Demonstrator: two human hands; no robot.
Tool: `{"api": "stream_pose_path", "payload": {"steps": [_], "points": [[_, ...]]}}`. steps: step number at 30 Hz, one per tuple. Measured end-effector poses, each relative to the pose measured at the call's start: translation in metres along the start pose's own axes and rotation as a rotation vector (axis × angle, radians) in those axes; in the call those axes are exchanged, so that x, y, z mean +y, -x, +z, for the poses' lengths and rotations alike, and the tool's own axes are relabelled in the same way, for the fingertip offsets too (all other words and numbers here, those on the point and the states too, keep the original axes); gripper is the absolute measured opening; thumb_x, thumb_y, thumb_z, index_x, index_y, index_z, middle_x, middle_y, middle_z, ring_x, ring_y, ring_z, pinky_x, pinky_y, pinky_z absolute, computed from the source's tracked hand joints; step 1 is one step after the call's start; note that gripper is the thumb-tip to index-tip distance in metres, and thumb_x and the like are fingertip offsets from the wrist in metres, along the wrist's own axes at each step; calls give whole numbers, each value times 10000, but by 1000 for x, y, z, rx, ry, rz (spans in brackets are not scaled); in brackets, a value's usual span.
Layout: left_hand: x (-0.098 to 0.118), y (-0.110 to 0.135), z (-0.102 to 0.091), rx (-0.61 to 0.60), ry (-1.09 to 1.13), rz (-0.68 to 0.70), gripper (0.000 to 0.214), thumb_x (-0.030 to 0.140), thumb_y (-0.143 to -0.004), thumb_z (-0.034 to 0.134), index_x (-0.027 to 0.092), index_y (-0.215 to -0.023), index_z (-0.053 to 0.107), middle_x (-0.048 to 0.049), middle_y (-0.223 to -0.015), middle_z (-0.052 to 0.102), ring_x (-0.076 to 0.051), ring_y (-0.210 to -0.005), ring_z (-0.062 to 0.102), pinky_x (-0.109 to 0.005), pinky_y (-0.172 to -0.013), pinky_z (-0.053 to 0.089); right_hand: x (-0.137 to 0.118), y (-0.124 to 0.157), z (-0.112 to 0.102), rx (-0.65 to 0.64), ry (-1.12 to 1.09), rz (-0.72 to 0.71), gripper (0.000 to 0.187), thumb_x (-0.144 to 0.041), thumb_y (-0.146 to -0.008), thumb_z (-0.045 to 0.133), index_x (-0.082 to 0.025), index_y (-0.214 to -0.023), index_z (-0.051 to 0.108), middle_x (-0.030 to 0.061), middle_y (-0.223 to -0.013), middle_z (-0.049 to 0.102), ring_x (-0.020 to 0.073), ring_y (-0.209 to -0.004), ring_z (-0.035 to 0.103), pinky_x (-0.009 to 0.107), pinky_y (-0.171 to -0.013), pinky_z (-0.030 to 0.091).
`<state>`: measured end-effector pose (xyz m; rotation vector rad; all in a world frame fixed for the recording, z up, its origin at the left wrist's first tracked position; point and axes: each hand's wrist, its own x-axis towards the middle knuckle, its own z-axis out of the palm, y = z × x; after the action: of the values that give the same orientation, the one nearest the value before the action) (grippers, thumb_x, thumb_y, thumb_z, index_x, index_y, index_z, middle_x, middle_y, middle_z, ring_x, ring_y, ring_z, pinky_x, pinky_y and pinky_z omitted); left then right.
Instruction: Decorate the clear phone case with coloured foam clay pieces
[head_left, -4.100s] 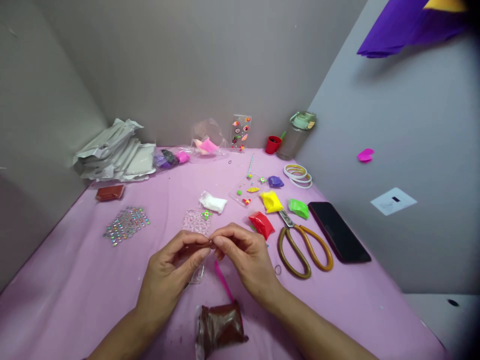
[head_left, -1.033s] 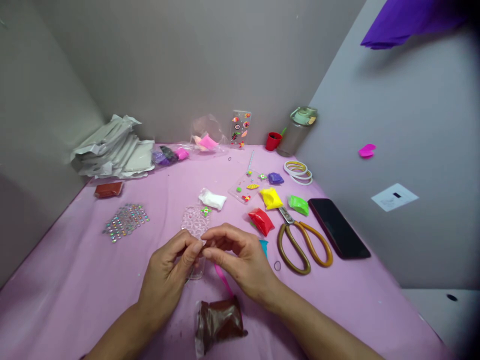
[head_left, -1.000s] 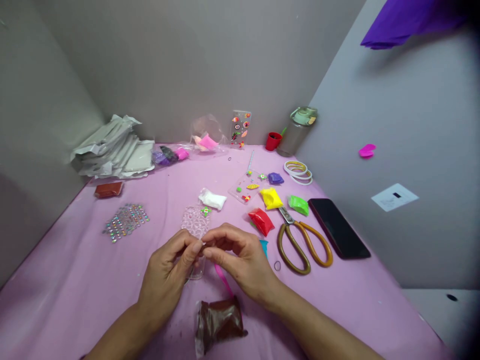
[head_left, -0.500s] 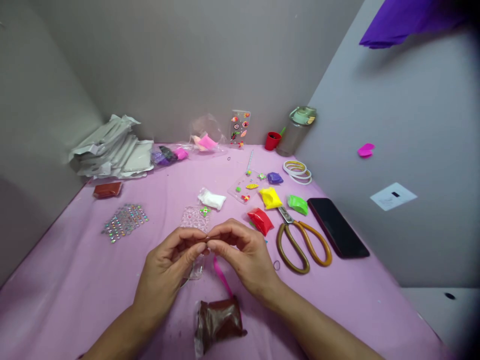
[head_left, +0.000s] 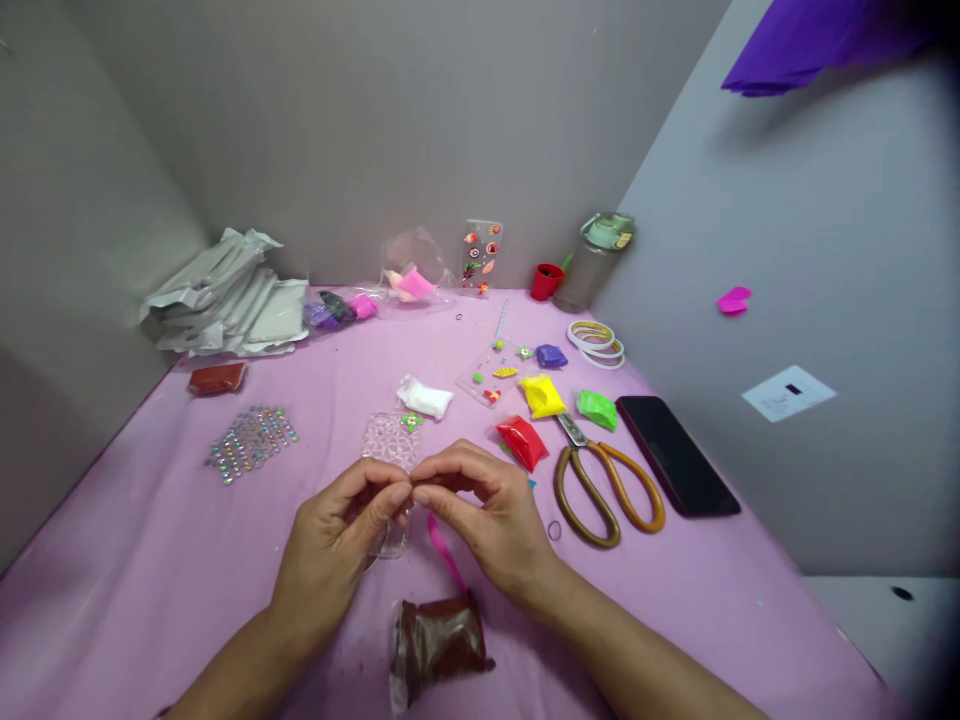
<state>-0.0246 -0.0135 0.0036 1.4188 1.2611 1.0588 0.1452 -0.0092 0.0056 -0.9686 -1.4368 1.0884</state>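
My left hand [head_left: 330, 545] and my right hand [head_left: 487, 520] meet fingertip to fingertip above the pink table cover [head_left: 150, 560], both pinched on a tiny piece too small to name. Under them lies a clear phone case [head_left: 390, 445] with a small green and pink decoration. A pink tool [head_left: 448, 555] lies just below my right fingers. A bag of brown clay [head_left: 439, 645] sits between my wrists, nearest to me.
Clay bags lie ahead: white [head_left: 425, 397], red [head_left: 523, 442], yellow [head_left: 543, 396], green [head_left: 598, 410]. Brown-handled scissors [head_left: 600, 490] and a black phone [head_left: 675, 455] are at the right. A rhinestone sheet [head_left: 251, 443] and grey packets [head_left: 225, 295] are left. A bottle [head_left: 596, 260] stands at the back.
My fingers have shifted slightly while staying pinched together over the clear case. Nothing else on the table has moved.
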Motion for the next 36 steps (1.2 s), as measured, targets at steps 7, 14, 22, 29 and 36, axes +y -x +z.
{"api": "stream_pose_path", "payload": {"steps": [7, 14, 22, 29, 36], "points": [[2, 1, 0, -26, -23, 6, 244, 404, -932, 618, 222, -787, 690, 14, -728, 663, -155, -701, 612, -230, -644, 480, -2, -1, -1, -2, 39, -26, 78, -169, -862, 734, -234, -870, 778, 0, -804, 706, 143, -765, 650, 267, -718, 520], [4, 1, 0, -31, -22, 22, 253, 400, -935, 612, 223, -767, 678, 20, -698, 645, -150, -670, 601, -225, -618, 477, -2, -1, -1, -2, 42, -33, 64, -191, -865, 732, -235, -871, 777, 5, -802, 706, 148, -758, 648, 273, -718, 524], [1, 1, 0, -6, 5, 20, 201, 385, -922, 638, 230, -804, 688, 19, -743, 673, -146, -680, 617, -223, -615, 484, -1, -2, 0, 14, -130, 113, 153, -205, -821, 761, -246, -967, 777, -1, -841, 719, 144, -779, 664, 275, -751, 538], [2, 1, 0, 44, 92, 24, 54, 306, -867, 715, 253, -876, 724, 25, -819, 727, -140, -757, 682, -204, -696, 533, -5, -5, -1, 39, -181, 173, 135, -197, -803, 750, -244, -919, 799, 6, -847, 722, 140, -759, 647, 265, -721, 531], [2, -1, 2, 84, 91, 42, 43, 271, -826, 755, 276, -869, 755, 37, -841, 746, -128, -789, 691, -176, -715, 528, -5, -5, -1, 37, -274, 196, 160, -188, -781, 767, -247, -925, 802, -16, -781, 708, 118, -695, 633, 237, -675, 520]]}}
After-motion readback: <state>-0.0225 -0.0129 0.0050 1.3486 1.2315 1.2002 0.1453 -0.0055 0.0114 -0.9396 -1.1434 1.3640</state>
